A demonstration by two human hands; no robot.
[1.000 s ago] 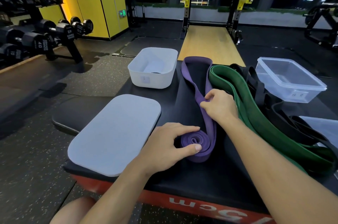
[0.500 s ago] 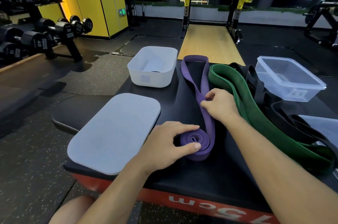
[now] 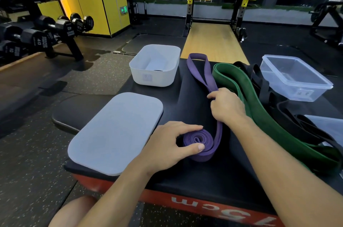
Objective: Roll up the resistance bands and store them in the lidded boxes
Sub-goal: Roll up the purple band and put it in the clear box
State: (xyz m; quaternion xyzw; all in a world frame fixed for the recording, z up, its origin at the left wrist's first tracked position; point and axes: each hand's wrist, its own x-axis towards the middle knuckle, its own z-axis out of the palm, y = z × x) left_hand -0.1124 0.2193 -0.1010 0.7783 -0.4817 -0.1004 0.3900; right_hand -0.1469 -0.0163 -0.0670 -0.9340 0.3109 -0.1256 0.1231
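A purple resistance band (image 3: 199,70) lies on a black padded platform (image 3: 196,176), its near end wound into a small coil (image 3: 199,140). My left hand (image 3: 167,145) pinches that coil between thumb and fingers. My right hand (image 3: 227,106) grips the straight part of the purple band a little beyond the coil. A green band (image 3: 263,115) and black bands (image 3: 289,115) lie in loose loops to the right. A white open box (image 3: 155,65) stands at the far left, its flat lid (image 3: 115,132) beside my left hand. A clear box (image 3: 295,78) sits far right.
A clear lid (image 3: 330,130) shows at the right edge under the black bands. A dumbbell rack (image 3: 37,32) stands at the left on the rubber floor. A squat rack (image 3: 217,0) and wooden lifting strip lie straight ahead beyond the platform.
The coil under my left hand has grown slightly. My right hand has slid a little along the purple band, and the band's far loop has drawn nearer.
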